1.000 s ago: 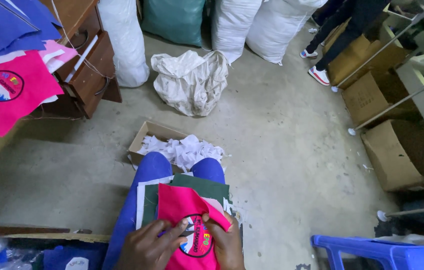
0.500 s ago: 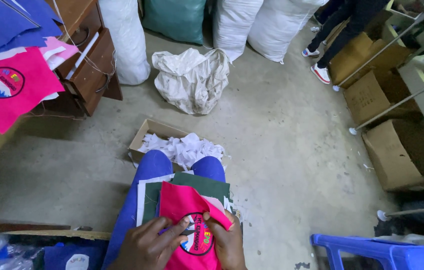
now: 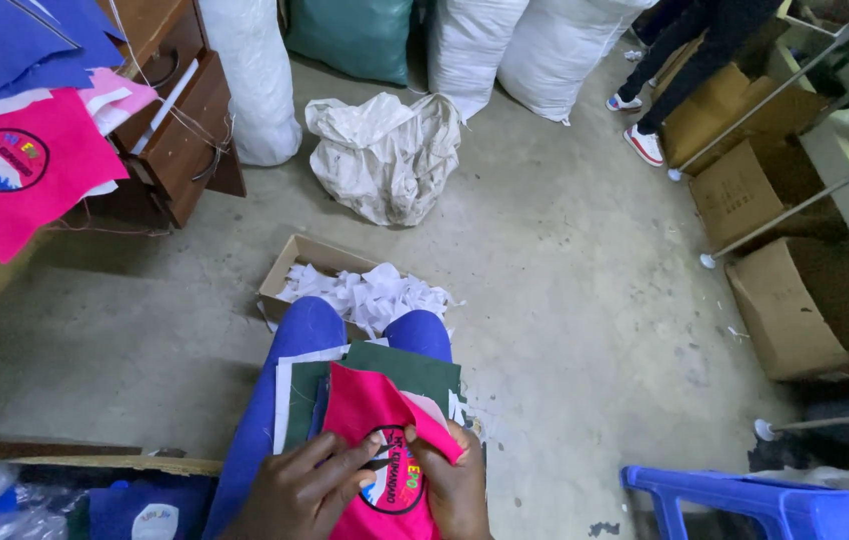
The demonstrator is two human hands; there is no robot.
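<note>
Head view: left hand [image 3: 307, 490] and right hand [image 3: 455, 478] pinch the pink cloth piece [image 3: 370, 415] on the lap, apparently working at its round printed emblem [image 3: 395, 482].

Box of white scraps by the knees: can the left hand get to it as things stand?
Probably yes. The box of white scraps lies open just past the knees, nothing covering it; but the left hand rests on the pink cloth piece.

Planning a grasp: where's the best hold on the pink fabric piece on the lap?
Probably the folded-over upper right corner of the pink fabric piece, approached from the right: it lifts off the green pieces beneath, while the left hand and right hand cover its lower part.
</note>
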